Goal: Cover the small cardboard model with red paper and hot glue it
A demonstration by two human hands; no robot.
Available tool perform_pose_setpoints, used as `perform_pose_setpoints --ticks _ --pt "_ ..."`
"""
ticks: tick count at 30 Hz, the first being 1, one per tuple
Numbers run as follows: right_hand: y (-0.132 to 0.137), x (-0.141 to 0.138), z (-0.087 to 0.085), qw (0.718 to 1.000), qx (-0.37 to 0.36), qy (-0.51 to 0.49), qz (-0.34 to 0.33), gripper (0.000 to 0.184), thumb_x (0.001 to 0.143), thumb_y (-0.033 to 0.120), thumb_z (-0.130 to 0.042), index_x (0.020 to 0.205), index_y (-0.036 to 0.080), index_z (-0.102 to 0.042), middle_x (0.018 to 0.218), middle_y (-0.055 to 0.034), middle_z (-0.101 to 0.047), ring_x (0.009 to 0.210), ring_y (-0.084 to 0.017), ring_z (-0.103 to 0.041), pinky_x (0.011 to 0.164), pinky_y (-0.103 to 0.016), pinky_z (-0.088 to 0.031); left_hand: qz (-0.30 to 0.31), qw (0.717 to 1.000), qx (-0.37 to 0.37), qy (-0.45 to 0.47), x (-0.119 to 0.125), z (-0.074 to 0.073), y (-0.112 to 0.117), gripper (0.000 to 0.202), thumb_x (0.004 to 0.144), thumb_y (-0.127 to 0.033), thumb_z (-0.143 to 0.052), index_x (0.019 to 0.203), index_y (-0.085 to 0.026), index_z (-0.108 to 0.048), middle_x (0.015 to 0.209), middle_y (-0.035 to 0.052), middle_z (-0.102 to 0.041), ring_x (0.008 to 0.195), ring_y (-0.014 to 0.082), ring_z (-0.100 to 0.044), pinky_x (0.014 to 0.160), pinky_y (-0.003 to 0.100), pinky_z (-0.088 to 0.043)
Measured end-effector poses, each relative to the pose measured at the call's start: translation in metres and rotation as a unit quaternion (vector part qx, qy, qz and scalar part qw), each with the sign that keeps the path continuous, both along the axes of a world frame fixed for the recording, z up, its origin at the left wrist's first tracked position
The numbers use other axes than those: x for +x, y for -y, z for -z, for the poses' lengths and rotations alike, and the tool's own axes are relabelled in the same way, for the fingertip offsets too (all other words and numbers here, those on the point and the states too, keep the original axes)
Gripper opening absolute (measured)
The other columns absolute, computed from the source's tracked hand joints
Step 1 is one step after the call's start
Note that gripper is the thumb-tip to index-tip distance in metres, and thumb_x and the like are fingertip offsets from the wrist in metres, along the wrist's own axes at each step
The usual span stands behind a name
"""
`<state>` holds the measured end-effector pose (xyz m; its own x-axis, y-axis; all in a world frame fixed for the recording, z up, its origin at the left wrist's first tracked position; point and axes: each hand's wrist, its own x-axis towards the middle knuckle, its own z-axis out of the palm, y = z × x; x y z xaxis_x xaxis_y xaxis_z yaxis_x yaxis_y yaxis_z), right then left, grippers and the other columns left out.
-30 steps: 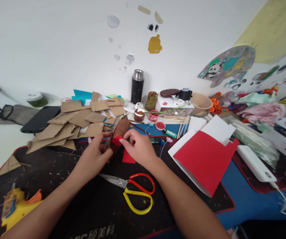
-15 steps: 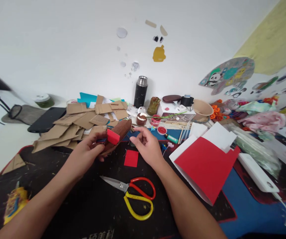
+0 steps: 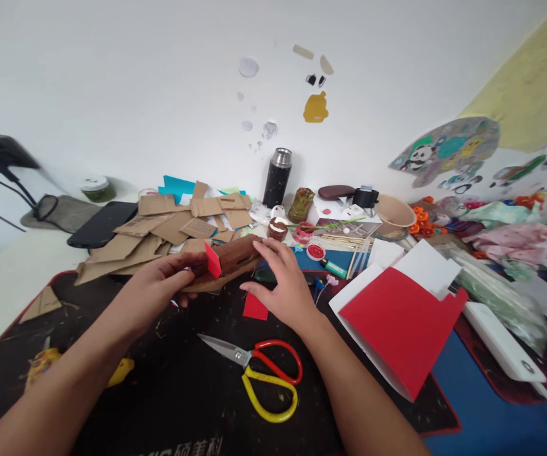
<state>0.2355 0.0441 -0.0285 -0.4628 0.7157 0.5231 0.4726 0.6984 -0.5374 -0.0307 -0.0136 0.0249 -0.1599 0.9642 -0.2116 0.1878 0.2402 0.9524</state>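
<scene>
My left hand is closed around the left end of a long brown boat-shaped piece, held tilted above the dark mat. A small red paper piece stands up on it close to my left fingers. At its right end rest the fingertips of my right hand, thumb spread away from the piece. A red paper square lies on the mat, partly covered by my right thumb. Nearer to me are scissors with one red and one yellow handle, blades apart.
Cardboard scraps are heaped at the back left, beside a black flask. A large red paper sheet lies on white paper at right, near a white power strip. Small pots, including a red one, stand behind my right hand.
The brown piece has turned from steeply slanted to nearly level. My right hand has moved left until its fingertips touch the piece's right end. The camera view has shifted slightly left.
</scene>
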Motion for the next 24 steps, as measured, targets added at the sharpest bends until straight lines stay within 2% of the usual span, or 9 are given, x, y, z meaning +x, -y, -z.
perform_pose_setpoints --ticks 4,7,12,16,20,24 --pt "0.001 -0.002 -0.001 1.0 0.001 -0.006 -0.015 0.081 0.102 0.045 -0.091 0.173 0.035 -0.053 0.168 -0.0162 -0.061 0.16 -0.037 -0.057 0.136 -0.062 -0.048 0.024 0.999 -0.021 -0.01 0.004 -0.003 0.0 0.05 0.065 -0.05 -0.08 0.103 -0.02 -0.09 0.107 0.0082 -0.09 0.073 0.0249 -0.072 0.055 0.03 -0.053" --pt "0.001 -0.004 -0.001 0.999 -0.015 0.019 -0.041 0.08 0.099 0.045 -0.094 0.17 0.034 -0.058 0.169 -0.0164 -0.062 0.162 -0.038 -0.056 0.135 -0.064 -0.048 0.048 0.998 -0.035 -0.011 0.005 -0.003 -0.001 0.049 0.061 -0.051 -0.081 0.098 -0.022 -0.092 0.103 0.0088 -0.09 0.075 0.0271 -0.073 0.055 0.031 -0.053" --pt "0.002 -0.004 0.0 0.999 -0.03 0.018 -0.039 0.066 0.103 0.035 -0.09 0.164 0.031 -0.064 0.161 -0.0155 -0.068 0.154 -0.035 -0.063 0.132 -0.06 -0.053 0.016 1.0 -0.012 0.014 0.01 0.006 -0.001 0.047 0.064 -0.055 -0.085 0.099 -0.024 -0.092 0.109 0.0111 -0.09 0.089 0.0319 -0.077 0.062 0.033 -0.057" --pt "0.003 -0.003 0.001 0.999 -0.022 0.01 -0.034 0.056 0.104 0.031 -0.089 0.156 0.028 -0.069 0.154 -0.0157 -0.071 0.15 -0.034 -0.065 0.13 -0.058 -0.055 0.025 0.999 -0.003 0.046 0.022 0.015 0.002 0.049 0.069 -0.056 -0.087 0.104 -0.023 -0.089 0.11 0.0106 -0.087 0.089 0.0291 -0.074 0.067 0.034 -0.058" --pt "0.003 -0.003 0.001 0.999 -0.018 0.009 -0.037 0.055 0.104 0.029 -0.088 0.155 0.028 -0.069 0.153 -0.0156 -0.071 0.149 -0.035 -0.066 0.129 -0.059 -0.055 0.017 0.997 -0.002 0.073 0.029 0.021 0.004 0.048 0.069 -0.051 -0.084 0.107 -0.022 -0.087 0.112 0.0095 -0.085 0.09 0.0273 -0.071 0.065 0.031 -0.056" --pt "0.004 -0.003 0.0 0.999 -0.025 0.016 -0.036 0.056 0.104 0.029 -0.088 0.157 0.031 -0.069 0.153 -0.015 -0.071 0.147 -0.036 -0.067 0.128 -0.061 -0.055 0.003 0.995 -0.014 0.097 0.03 0.023 0.003 0.044 0.066 -0.048 -0.084 0.101 -0.022 -0.084 0.106 0.0079 -0.082 0.087 0.0257 -0.069 0.062 0.03 -0.051"
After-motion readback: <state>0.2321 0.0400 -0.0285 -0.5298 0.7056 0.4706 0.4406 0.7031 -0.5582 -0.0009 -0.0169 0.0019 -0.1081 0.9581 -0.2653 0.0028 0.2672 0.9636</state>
